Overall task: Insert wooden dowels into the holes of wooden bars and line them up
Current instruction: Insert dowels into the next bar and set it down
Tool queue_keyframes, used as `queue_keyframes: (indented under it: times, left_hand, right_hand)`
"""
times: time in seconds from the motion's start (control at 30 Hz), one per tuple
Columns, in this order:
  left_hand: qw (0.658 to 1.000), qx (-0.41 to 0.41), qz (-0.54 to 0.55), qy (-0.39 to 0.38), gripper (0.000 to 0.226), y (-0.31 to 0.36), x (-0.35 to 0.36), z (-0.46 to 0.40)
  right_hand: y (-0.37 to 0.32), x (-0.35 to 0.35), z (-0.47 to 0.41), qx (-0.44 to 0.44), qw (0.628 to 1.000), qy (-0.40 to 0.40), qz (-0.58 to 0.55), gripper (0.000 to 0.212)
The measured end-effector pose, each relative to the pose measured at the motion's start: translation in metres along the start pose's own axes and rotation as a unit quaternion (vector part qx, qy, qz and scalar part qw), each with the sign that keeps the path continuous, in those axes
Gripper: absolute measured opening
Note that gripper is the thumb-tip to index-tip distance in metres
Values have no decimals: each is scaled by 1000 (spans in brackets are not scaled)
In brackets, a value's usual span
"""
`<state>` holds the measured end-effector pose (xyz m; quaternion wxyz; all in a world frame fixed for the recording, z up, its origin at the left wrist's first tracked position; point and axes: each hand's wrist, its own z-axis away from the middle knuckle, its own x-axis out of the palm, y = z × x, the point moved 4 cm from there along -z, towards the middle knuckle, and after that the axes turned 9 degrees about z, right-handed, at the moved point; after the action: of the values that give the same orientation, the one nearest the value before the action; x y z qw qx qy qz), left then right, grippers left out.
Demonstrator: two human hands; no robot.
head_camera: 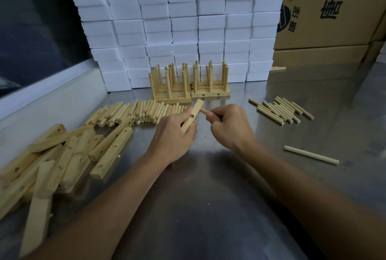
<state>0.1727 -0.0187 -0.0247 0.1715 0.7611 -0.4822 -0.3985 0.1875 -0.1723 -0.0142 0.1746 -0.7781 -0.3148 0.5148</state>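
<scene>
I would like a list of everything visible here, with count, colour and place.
held bar: one, pale wood, in left hand
held dowel: one, pale wood, in right hand, tip at the bar
loose bars: many, pale wood, left
dowel pile: many, centre left
small dowel group: about a dozen, right
single dowel: one, near right
finished racks: several, lined at back
foam blocks: many, white, stacked behind
cardboard boxes: brown, back right
table: one, grey metal
left hand: grips bar
right hand: grips dowel

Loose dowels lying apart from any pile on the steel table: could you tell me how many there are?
1: a single dowel lies alone right of the right forearm. Others sit in the right-hand cluster and the big pile.
</scene>
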Motion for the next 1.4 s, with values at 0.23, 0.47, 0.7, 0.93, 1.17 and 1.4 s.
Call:
queue_keyframes:
  times: [0.23,0.47,0.7,0.93,1.17,1.4]
  left_hand:
    - [998,40,-55,-19,49,2,-4,-2]
    - [993,-21,-109,36,18,-1,-4,1]
    - [983,-130,-55,114,38,-21,-13,-1]
    - [927,-265,165,208,25,-28,-20,0]
    - [869,-325,319,191,25,-27,-9,3]
    - [869,-326,329,175,25,-27,-6,4]
  right_hand:
    - [8,-2,-3,73,986,-38,-142,22]
    - [10,2,-2,21,996,27,-87,21]
    - [26,-15,-3,-26,998,65,4,45]
    - [66,-36,-8,165,927,9,337,30]
    - [86,-41,-9,229,909,-41,347,58]
    - [88,-44,-9,237,911,-17,338,26]
